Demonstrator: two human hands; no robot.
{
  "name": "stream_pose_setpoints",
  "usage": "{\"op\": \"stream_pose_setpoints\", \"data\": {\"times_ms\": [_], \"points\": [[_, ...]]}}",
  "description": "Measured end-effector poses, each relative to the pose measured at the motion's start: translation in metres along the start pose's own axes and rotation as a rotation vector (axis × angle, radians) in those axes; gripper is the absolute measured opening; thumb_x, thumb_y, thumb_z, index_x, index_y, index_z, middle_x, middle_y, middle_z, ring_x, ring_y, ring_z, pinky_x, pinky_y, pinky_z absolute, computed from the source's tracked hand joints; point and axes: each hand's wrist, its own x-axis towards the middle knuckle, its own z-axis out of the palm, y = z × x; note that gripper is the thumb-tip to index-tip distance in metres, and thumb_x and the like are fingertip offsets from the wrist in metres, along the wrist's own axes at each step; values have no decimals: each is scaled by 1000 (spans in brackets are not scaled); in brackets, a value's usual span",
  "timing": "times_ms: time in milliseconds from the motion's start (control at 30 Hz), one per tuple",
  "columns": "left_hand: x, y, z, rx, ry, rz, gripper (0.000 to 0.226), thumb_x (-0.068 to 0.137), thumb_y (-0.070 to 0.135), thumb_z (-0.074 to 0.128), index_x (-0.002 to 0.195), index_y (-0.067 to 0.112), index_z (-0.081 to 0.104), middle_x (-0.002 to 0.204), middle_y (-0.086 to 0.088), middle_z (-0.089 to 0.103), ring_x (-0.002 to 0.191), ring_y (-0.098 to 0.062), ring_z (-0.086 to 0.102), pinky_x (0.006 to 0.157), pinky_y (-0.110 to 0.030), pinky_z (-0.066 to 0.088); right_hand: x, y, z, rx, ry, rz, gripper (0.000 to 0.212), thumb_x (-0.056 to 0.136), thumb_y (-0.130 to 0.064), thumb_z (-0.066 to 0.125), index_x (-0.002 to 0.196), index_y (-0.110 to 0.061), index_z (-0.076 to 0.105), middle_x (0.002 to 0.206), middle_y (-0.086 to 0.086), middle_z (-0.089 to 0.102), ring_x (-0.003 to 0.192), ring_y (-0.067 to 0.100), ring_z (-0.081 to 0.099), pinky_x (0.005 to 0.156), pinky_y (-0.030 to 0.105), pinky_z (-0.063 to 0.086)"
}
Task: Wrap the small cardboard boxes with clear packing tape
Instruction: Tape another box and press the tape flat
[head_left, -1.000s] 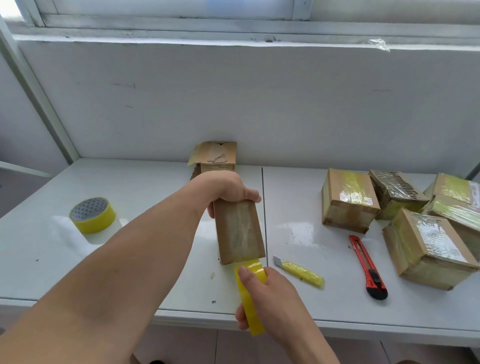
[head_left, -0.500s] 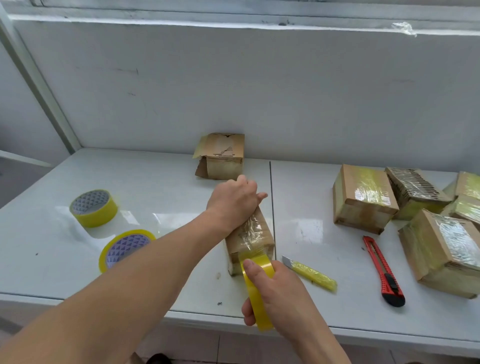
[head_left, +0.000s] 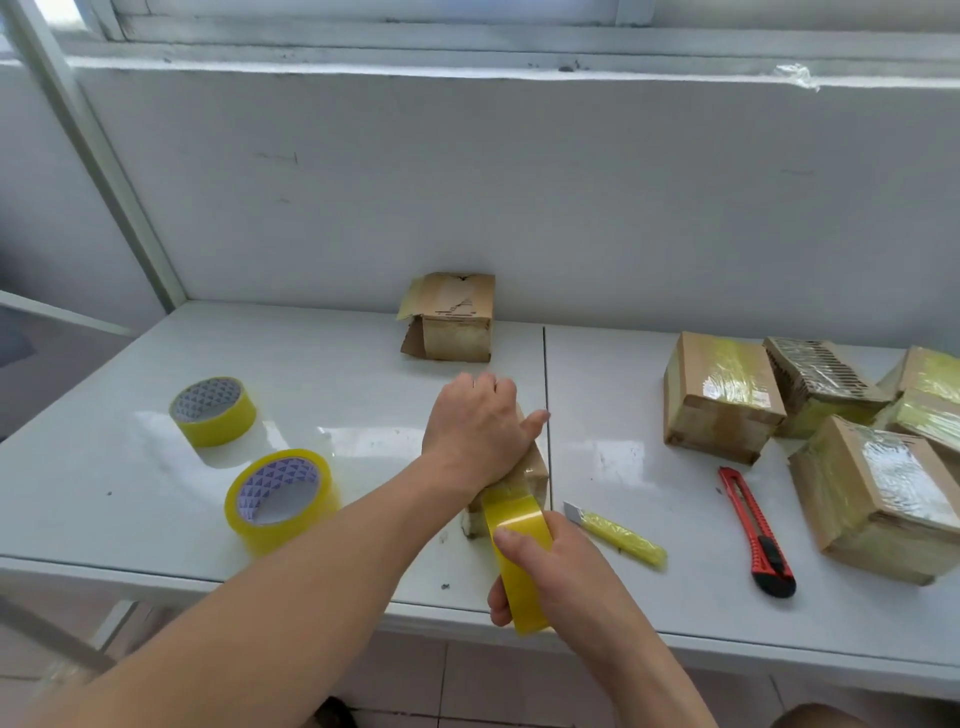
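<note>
box (head_left: 524, 480) is now being laid flat on the table (head_left: 130, 493), having been held upright a second ago; tape is being run over another face, so the wrap looks partway done. box is being pressed down by the left hand (head_left: 475, 431), fingers curled over it. roll (head_left: 517, 558) is being gripped by the right hand (head_left: 558, 569) at the near edge. being counted: three rolls, two cutters, about five wrapped boxes at right, one open box at back.
</note>
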Motion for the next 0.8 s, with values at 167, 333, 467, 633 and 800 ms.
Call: {"op": "stream_pose_setpoints", "data": {"times_ms": [167, 333, 467, 633, 800], "points": [[-27, 3, -17, -256, -274, -108, 109, 77, 92, 34, 151, 11, 34, 156, -3, 31, 144, -25, 23, 105, -46, 42, -9, 7, -6, -63, -39, -64, 18, 99, -34, 57, 111, -20, 53, 87, 3, 78, 73, 6, 69, 73, 25, 49], [-27, 15, -25, -317, -408, -148, 125, 73, 84, 58, 160, 8, 9, 168, -8, 5, 154, -28, 1, 117, -49, 28, -13, 8, -3, -49, -6, -92, 22, 100, -36, 57, 109, -17, 54, 85, 5, 78, 73, 11, 70, 71, 28, 52], [-26, 14, -31, -297, -362, -140, 90, 77, 69, 63, 147, 15, 40, 157, -11, 32, 145, -30, 27, 105, -47, 44, -16, 4, 0, -54, 19, -70, 26, 100, -40, 58, 108, -16, 54, 84, 6, 78, 66, 12, 70, 60, 20, 51], [-8, 0, -67, -443, -535, -174, 54, 75, 61, 70, 101, 14, 65, 104, -8, 64, 90, -28, 66, 66, -37, 62, -18, 5, 0, -35, 54, -46, 31, 97, -46, 60, 104, -16, 56, 77, 10, 77, 62, 19, 71, 62, 28, 56], [11, -15, -83, -585, -745, -231, 59, 67, 60, 79, 99, 11, 73, 97, -12, 72, 79, -32, 74, 62, -48, 63, -28, 11, 1, -51, 30, -45, 34, 98, -49, 57, 101, -15, 55, 74, 10, 76, 60, 18, 70, 59, 27, 54]]}}
